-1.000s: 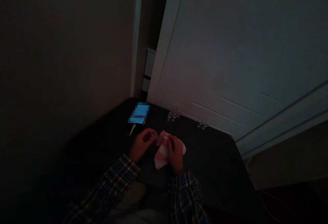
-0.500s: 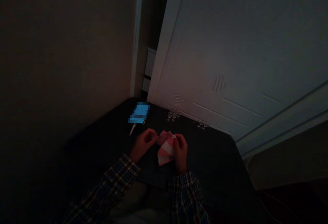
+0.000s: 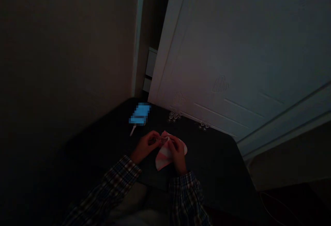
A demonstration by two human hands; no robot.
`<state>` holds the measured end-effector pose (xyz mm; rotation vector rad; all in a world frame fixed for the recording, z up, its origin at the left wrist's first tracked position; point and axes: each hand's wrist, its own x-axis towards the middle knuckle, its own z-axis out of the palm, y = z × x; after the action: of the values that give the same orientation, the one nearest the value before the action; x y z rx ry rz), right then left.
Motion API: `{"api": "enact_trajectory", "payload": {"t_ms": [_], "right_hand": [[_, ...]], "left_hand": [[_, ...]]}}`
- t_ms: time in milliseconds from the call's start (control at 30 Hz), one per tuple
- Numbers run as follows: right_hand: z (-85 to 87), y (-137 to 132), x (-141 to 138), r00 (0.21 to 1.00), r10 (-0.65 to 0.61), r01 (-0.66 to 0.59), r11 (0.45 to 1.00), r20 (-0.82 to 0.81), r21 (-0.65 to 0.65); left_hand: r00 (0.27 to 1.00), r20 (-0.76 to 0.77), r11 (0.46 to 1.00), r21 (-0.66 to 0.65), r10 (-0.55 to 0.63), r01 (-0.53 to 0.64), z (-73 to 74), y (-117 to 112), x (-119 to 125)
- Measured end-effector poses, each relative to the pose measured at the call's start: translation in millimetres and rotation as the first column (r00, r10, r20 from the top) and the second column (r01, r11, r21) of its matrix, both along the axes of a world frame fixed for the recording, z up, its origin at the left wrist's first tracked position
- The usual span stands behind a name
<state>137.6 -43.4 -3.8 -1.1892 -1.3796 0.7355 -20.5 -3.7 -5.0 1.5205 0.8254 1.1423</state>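
Note:
The room is very dim. A pink and white folded paper (image 3: 165,155) lies on a dark table (image 3: 217,164) in front of me. My right hand (image 3: 178,155) rests on the paper with its fingers curled over the top edge. My left hand (image 3: 146,145) is closed in a pinch at the paper's upper left corner. Whether it grips the paper or a small object is too dark to tell. Both sleeves are plaid.
A glowing blue screen (image 3: 140,114) lies at the table's far left corner, with a thin white stick (image 3: 132,130) just below it. Small clusters of clear glassy pieces (image 3: 175,115) sit along the table's back edge against a white door (image 3: 232,53). A wall stands to the left.
The paper was lifted and bunched between both hands half a second ago; now it lies lower and flatter on the table, with my right hand back on top.

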Motion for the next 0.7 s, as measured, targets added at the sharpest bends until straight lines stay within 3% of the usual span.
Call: {"api": "enact_trajectory", "payload": {"t_ms": [433, 700], "right_hand": [[3.0, -5, -10, 0.963, 0.107, -0.131, 0.988, 0.247, 0.082], [3.4, -5, -10, 0.937, 0.026, -0.057, 0.995, 0.348, 0.081]], "left_hand": [[1.0, -0.004, 1.0, -0.002, -0.011, 0.011, -0.4, 1, 1], [0.997, -0.059, 0.999, 0.019, -0.045, 0.046, 3.8, -3, 1]]}}
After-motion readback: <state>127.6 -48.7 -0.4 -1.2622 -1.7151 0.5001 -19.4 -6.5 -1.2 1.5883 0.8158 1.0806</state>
